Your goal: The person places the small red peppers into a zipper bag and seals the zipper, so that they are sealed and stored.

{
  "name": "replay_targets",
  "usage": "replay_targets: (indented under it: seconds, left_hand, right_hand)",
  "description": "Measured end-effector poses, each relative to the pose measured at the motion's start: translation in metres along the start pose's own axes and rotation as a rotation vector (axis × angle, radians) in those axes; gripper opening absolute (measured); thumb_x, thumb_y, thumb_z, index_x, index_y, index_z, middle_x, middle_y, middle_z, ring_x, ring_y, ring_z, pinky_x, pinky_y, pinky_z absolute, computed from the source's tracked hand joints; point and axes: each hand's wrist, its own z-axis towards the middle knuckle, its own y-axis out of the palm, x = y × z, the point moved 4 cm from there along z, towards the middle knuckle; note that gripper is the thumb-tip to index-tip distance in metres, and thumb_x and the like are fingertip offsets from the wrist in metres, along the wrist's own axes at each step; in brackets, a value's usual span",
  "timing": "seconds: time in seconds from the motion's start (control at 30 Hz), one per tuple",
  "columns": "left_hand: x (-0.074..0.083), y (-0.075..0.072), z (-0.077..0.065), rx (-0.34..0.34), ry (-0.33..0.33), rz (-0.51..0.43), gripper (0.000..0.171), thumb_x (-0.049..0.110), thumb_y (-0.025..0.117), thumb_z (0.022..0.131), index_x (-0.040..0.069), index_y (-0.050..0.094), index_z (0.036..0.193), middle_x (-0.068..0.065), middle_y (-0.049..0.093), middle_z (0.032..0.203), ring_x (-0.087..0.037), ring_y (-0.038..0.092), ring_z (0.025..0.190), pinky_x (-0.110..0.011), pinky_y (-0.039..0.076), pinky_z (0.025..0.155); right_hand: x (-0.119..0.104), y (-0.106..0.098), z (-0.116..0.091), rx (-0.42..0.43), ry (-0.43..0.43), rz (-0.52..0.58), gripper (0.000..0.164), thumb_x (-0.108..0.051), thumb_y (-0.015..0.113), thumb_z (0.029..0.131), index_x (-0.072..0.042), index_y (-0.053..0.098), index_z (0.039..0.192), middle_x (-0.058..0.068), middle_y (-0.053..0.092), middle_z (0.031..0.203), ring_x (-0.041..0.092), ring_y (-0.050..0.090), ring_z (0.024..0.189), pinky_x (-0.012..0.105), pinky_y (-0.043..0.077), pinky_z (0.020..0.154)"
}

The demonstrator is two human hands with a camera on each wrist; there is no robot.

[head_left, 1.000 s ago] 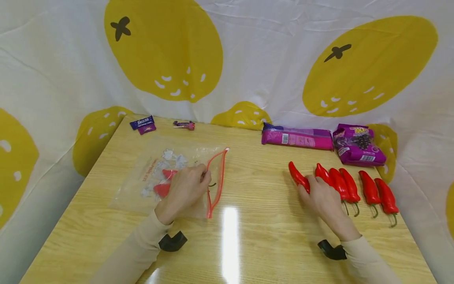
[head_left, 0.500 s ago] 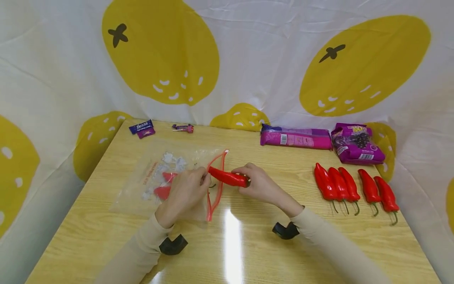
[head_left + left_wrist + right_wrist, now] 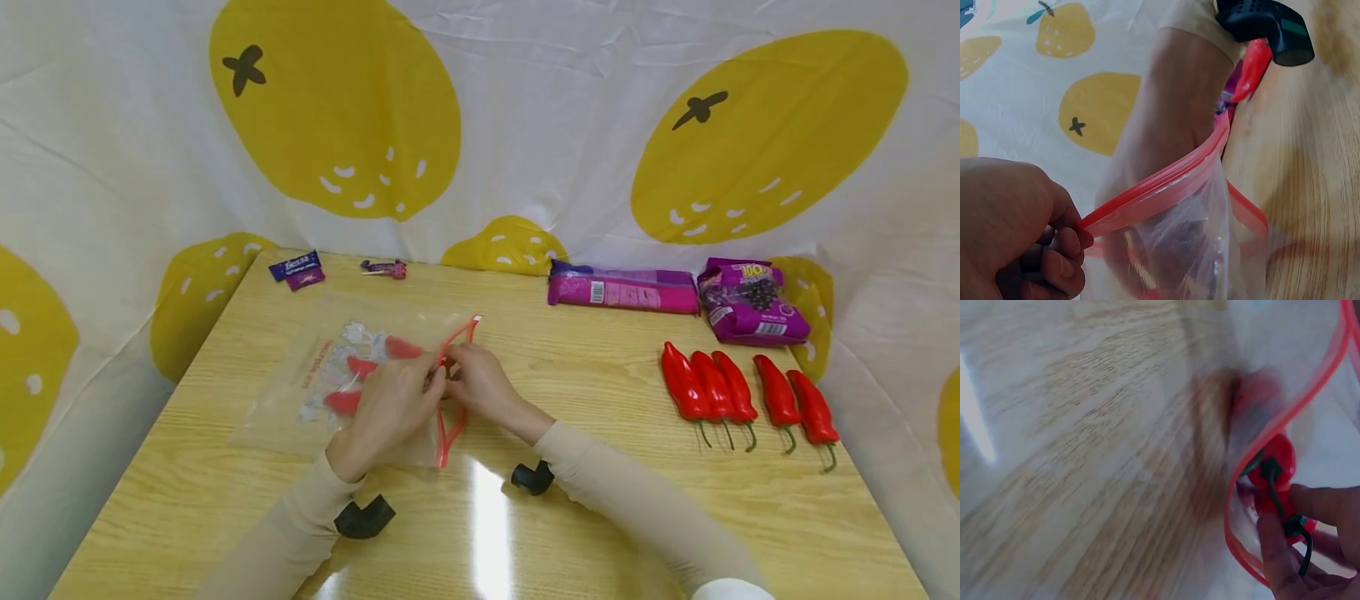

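Note:
A clear zip bag (image 3: 277,417) with a red zip edge lies on the table, its mouth facing right. At that mouth my left hand (image 3: 397,396) pinches the red zip edge and lifts it, as the left wrist view also shows. My right hand (image 3: 483,383) reaches into the opening and holds a red pepper (image 3: 402,347) by its stem end, the tip pointing left. Other red peppers (image 3: 342,403) lie inside the bag. In the right wrist view, green stems (image 3: 1270,470) show between the fingers and the bag's edge.
Several red peppers (image 3: 682,387) lie in a row at the right. Behind them are a long purple package (image 3: 626,289) and a purple bag (image 3: 753,304). Small wrapped sweets (image 3: 297,271) and a lollipop (image 3: 386,268) lie at the back left.
My right hand picked up a red pepper from the right, carried it left and put it through the bag's mouth. My left hand stayed on the zip edge.

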Motion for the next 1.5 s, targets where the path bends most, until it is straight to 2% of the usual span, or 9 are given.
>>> replay_targets:
  seconds: [0.13,0.27,0.47,0.63,0.83,0.97,1.17,1.37,1.5]
  left_hand:
    - [-0.001,-0.001,0.000,0.008,0.001,-0.007,0.009,0.014,0.056,0.085,0.010,0.060,0.079,0.006,0.033,0.051,-0.009,0.031,0.043,-0.024,0.023,0.039]
    - [0.000,-0.001,-0.001,0.000,-0.006,-0.003,0.010,0.016,0.057,0.086,0.011,0.059,0.077,0.007,0.035,0.051,-0.008,0.032,0.043,-0.023,0.024,0.039]
    - [-0.001,-0.004,0.002,0.026,0.013,0.020,0.019,0.015,0.057,0.086,0.012,0.053,0.067,0.006,0.037,0.050,-0.009,0.034,0.043,-0.024,0.025,0.038]
    - [-0.003,-0.006,0.005,0.044,0.015,0.010,0.026,0.014,0.058,0.085,0.015,0.047,0.061,0.007,0.035,0.048,-0.009,0.034,0.043,-0.024,0.026,0.039]
    - [-0.003,-0.005,0.004,0.039,0.011,0.004,0.024,0.014,0.058,0.084,0.014,0.049,0.062,0.007,0.036,0.049,-0.009,0.034,0.044,-0.024,0.026,0.039]
    - [-0.003,-0.004,0.003,0.026,-0.003,-0.002,0.022,0.015,0.058,0.084,0.014,0.051,0.063,0.007,0.037,0.049,-0.009,0.035,0.044,-0.023,0.026,0.039]
    - [-0.004,-0.003,0.003,0.003,-0.031,-0.003,0.022,0.016,0.057,0.086,0.015,0.051,0.065,0.007,0.038,0.049,-0.009,0.036,0.044,-0.024,0.027,0.039]
    - [-0.004,-0.002,0.003,-0.014,-0.048,-0.016,0.022,0.016,0.057,0.086,0.015,0.051,0.065,0.006,0.038,0.049,-0.008,0.036,0.043,-0.024,0.027,0.039]
    - [-0.004,-0.003,0.003,-0.013,-0.050,-0.018,0.023,0.015,0.057,0.086,0.015,0.050,0.064,0.006,0.037,0.049,-0.008,0.035,0.043,-0.023,0.027,0.039]
  right_hand:
    - [0.000,0.008,0.008,0.022,0.014,0.003,0.020,-0.009,0.069,0.075,-0.006,0.062,0.093,0.006,0.066,0.086,0.017,0.065,0.077,0.026,0.050,0.067]
    - [-0.002,0.011,0.008,-0.001,-0.088,-0.059,0.011,-0.011,0.068,0.077,-0.008,0.067,0.088,0.006,0.063,0.090,0.018,0.061,0.084,0.030,0.048,0.073]
    - [0.002,-0.017,-0.012,-0.019,-0.169,0.014,0.024,0.001,0.062,0.079,-0.002,0.067,0.102,0.010,0.061,0.105,0.020,0.059,0.093,0.032,0.049,0.078]
    - [0.034,-0.072,-0.049,0.067,-0.067,-0.005,0.021,0.002,0.060,0.080,-0.001,0.066,0.099,0.010,0.063,0.101,0.021,0.062,0.088,0.033,0.052,0.072]
    - [0.106,-0.144,-0.114,0.278,0.162,-0.406,0.022,-0.007,0.062,0.079,-0.003,0.064,0.101,0.014,0.061,0.093,0.027,0.060,0.075,0.042,0.048,0.058]
    - [0.148,-0.176,-0.156,0.304,0.354,-0.622,0.033,-0.015,0.064,0.078,0.002,0.058,0.106,0.025,0.055,0.093,0.039,0.054,0.073,0.051,0.043,0.055]
    - [0.178,-0.186,-0.189,0.120,0.566,-0.689,0.048,-0.030,0.064,0.081,0.006,0.051,0.111,0.032,0.051,0.094,0.048,0.050,0.076,0.055,0.042,0.055]
    - [0.182,-0.176,-0.191,0.025,0.574,-0.677,0.049,-0.031,0.066,0.078,0.007,0.047,0.103,0.029,0.051,0.081,0.044,0.051,0.062,0.050,0.039,0.044]
    - [0.171,-0.176,-0.183,0.056,0.573,-0.611,0.050,-0.030,0.063,0.079,0.003,0.048,0.114,0.029,0.052,0.096,0.043,0.054,0.069,0.052,0.041,0.047]
